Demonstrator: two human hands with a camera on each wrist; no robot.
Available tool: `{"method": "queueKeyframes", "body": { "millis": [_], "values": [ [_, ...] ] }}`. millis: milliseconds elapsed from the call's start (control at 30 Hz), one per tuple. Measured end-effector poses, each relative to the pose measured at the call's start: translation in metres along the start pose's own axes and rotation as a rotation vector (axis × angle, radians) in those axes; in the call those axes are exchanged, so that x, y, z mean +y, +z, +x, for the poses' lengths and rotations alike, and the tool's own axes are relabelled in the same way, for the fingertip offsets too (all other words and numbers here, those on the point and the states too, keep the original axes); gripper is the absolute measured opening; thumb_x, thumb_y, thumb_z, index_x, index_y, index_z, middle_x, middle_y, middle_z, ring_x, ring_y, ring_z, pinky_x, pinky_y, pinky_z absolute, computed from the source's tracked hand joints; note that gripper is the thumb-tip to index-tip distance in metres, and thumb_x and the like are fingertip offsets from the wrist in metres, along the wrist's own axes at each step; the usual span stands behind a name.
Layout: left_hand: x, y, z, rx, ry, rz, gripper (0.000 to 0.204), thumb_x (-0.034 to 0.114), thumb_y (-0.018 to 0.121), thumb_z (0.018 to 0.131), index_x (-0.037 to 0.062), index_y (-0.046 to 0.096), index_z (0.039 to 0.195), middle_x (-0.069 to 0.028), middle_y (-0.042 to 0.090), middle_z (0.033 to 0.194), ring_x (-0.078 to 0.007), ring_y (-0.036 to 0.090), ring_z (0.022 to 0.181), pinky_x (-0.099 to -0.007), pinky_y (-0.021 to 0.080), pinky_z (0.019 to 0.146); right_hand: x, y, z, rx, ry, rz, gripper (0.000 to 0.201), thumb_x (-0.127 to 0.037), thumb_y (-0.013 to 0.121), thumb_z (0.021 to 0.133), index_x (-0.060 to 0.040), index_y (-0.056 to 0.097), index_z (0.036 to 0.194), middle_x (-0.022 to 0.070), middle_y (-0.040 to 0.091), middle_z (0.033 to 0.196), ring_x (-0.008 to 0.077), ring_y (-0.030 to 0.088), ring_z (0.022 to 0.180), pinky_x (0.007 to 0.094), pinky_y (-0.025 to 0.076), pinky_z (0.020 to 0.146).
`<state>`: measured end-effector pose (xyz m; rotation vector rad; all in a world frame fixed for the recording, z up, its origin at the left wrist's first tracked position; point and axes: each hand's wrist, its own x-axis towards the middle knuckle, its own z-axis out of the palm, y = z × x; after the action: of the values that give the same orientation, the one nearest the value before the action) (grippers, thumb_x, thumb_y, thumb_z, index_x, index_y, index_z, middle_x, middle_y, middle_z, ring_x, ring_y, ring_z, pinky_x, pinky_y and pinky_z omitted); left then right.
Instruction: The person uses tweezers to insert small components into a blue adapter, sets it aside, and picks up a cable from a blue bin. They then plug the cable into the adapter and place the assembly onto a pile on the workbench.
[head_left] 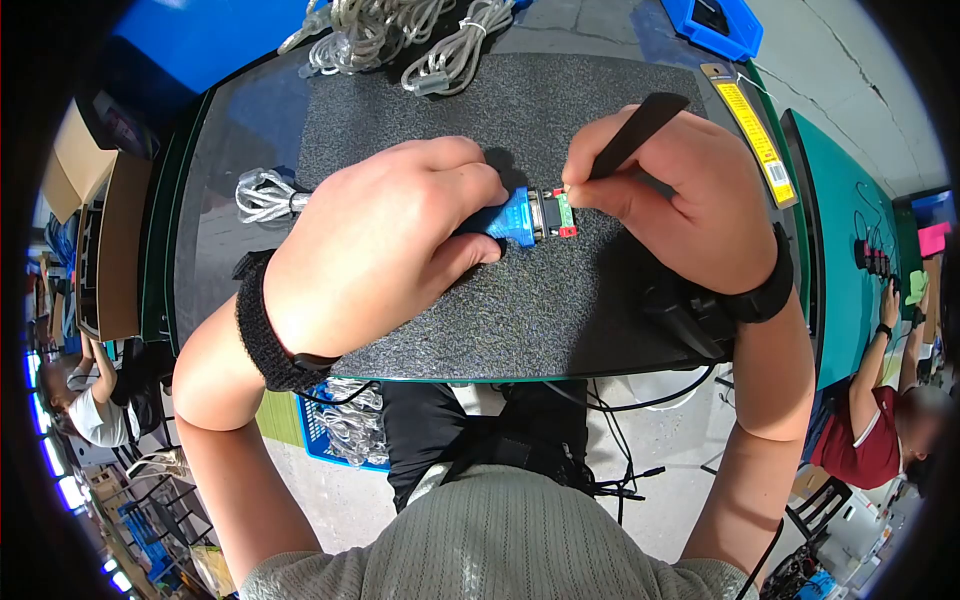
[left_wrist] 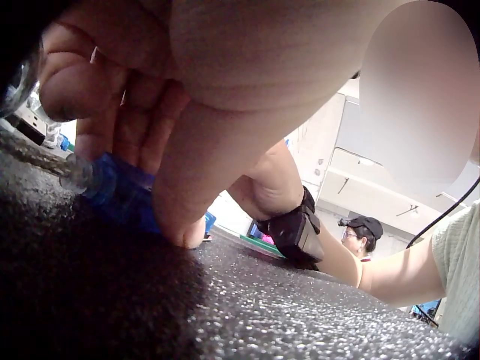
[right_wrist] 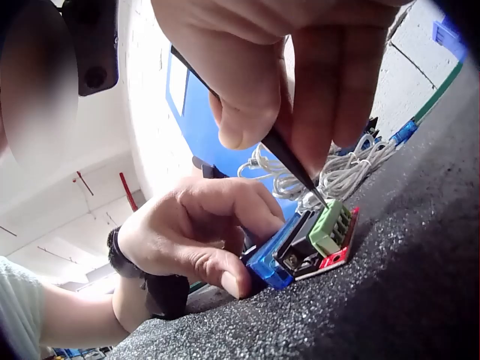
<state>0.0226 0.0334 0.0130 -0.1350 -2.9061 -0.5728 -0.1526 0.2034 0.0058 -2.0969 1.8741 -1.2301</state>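
My left hand [head_left: 385, 225] grips a translucent blue connector [head_left: 517, 217] between thumb and fingers, low over the black mat [head_left: 450, 330]. A small red board with a green terminal block [right_wrist: 328, 228] is joined to the connector's end. My right hand [head_left: 680, 190] pinches a dark, slim tool [head_left: 640, 132]; in the right wrist view its narrow tip meets the top of the green block. In the left wrist view a clear cable [left_wrist: 34, 155] runs from the blue connector [left_wrist: 124, 196], under the left hand [left_wrist: 202, 112].
Coiled clear cables [head_left: 375, 35] lie at the mat's back edge, and another coil [head_left: 265, 197] is at the left. A yellow-labelled strip [head_left: 752, 135] and a blue tray [head_left: 712, 28] are at the right. Below the table edge stands a blue basket of cables [head_left: 312, 432]. People sit at both sides.
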Motion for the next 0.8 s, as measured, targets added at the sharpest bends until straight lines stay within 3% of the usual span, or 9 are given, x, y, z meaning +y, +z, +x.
{"method": "queueKeyframes", "body": {
  "millis": [233,800],
  "values": [
    [-0.0035,-0.0002,0.0020,-0.017,0.036,-0.032,0.034,0.014,0.079,0.074,0.0011,0.063,0.101,-0.0155,0.062,0.096,-0.0397,0.061,0.090,-0.0428,0.051,0.075,0.0016,0.0006,0.0005,0.007,-0.030,-0.015,0.011,-0.005,0.074,0.081,-0.0030,0.066,0.089,0.0060,0.068,0.084,0.0203,0.065,0.073,0.0290,0.049,0.064],
    [-0.0024,0.0003,0.0025,-0.008,0.043,-0.025,0.035,0.016,0.079,0.073,0.0000,0.063,0.100,-0.0160,0.061,0.096,-0.0398,0.061,0.090,-0.0433,0.051,0.075,0.0049,0.0005,-0.0004,-0.006,0.011,0.047,0.013,-0.005,0.075,0.083,-0.0021,0.066,0.092,0.0057,0.067,0.086,0.0151,0.064,0.072,0.0261,0.050,0.064]
  ]
}}
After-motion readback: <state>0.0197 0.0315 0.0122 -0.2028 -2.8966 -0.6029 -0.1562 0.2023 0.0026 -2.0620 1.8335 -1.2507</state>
